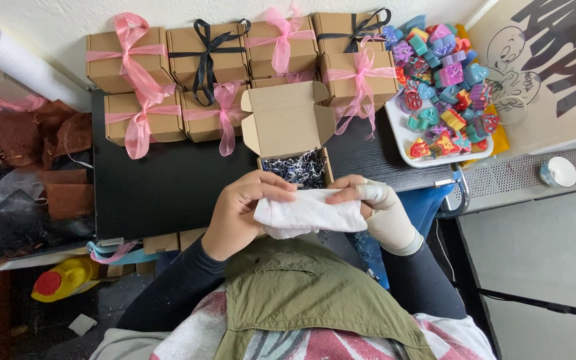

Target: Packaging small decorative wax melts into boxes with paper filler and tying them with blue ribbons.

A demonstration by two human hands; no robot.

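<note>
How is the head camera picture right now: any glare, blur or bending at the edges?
Head view: soft, even light, no hard shadows; the white cloth held between left hand and right hand is bright, its folds faint; the open box and the tray of coloured pieces are sharp; the black table shows no glare; the edges bend slightly.

closed ribboned boxes [209, 53]: 9 | open box [288, 127]: 1 | white cloth [308, 213]: 1 | tray [401, 143]: 1
</note>
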